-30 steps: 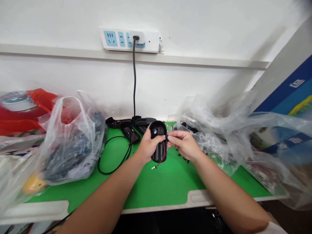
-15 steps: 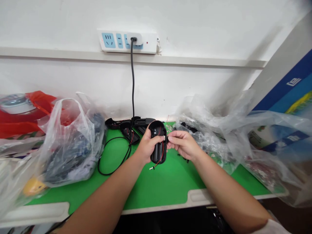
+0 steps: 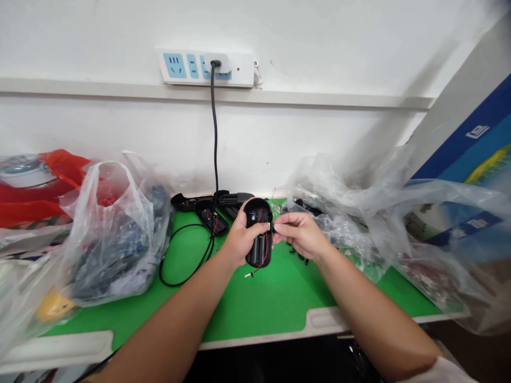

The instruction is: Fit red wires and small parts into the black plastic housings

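A black oval plastic housing (image 3: 258,250) is held above the green table by my left hand (image 3: 241,236), its thumb pressed on the inside near a small white part (image 3: 268,226). Dark cylinders lie in the lower half of the housing. Red and black wires run out of it to a small white connector (image 3: 249,275) hanging below. At the housing's right edge, the thumb and forefinger of my right hand (image 3: 299,233) are pinched together. What they hold, if anything, is too small to make out.
More black housings (image 3: 211,215) lie behind, beside a black cable (image 3: 216,138) plugged into a wall power strip (image 3: 207,68). Filled clear plastic bags stand left (image 3: 115,239) and right (image 3: 339,213) on the green table (image 3: 255,314). Small black pieces (image 3: 299,255) lie below my right hand.
The whole view has shifted very slightly. Both hands keep nearly the same pose at the housing.
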Demonstrator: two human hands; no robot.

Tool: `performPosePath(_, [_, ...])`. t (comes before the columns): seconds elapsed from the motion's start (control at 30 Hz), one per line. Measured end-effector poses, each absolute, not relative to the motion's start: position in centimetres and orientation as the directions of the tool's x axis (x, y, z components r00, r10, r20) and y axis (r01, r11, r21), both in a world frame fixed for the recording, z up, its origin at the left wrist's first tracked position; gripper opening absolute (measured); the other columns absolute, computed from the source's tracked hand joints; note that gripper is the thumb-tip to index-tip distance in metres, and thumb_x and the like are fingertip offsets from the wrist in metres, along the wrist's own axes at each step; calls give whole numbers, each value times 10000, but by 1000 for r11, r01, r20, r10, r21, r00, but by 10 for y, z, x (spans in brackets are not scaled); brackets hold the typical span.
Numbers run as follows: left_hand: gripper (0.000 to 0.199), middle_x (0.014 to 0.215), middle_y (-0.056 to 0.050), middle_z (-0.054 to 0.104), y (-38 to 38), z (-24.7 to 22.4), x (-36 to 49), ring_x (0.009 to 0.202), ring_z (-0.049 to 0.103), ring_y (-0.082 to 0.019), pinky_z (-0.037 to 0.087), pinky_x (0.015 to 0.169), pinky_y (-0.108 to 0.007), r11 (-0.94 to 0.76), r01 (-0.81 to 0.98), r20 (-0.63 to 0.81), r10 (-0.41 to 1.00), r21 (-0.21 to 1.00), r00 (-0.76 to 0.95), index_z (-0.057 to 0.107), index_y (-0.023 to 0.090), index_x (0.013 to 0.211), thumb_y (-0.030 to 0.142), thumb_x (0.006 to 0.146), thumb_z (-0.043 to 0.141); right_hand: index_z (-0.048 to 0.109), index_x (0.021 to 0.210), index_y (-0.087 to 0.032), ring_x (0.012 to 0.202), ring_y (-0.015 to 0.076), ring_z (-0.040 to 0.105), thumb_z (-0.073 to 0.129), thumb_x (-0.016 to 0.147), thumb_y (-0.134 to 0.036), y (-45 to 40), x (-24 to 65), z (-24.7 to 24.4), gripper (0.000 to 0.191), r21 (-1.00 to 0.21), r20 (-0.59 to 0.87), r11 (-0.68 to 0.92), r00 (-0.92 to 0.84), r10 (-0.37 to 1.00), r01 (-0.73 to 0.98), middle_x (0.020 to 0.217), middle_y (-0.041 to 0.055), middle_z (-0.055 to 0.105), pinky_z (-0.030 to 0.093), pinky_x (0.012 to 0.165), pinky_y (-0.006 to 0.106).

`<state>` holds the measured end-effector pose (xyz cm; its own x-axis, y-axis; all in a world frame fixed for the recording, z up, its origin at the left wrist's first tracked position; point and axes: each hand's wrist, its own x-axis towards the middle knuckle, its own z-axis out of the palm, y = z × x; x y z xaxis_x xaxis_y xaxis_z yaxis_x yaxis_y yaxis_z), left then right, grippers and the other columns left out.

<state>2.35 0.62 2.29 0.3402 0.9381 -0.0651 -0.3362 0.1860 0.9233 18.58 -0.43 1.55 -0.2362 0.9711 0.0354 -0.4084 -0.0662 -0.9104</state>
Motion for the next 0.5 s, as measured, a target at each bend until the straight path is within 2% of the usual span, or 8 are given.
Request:
performPosePath(0.2, [719,808,18,590,6,23,23,475,606,-156,532,439,-325,198,-313,-75,928,929,366,308,311,1281,219,678,689,669,739,-125,530,144,656,802,616,-238,-4,186,16,214,-915,41,-60,-240,970,-399,588,22,673,569,554,268])
performPosePath(0.5, [444,659,21,598,9,20,22,509,623,-184,529,455,-315,320,-293,-163,876,901,453,382,240,1049,242,700,657,669,780,-110,595,156,686,783,647,-217,-3,196,19,205,-905,-35,-178,-347,937,-387,645,54,698,587,600,251])
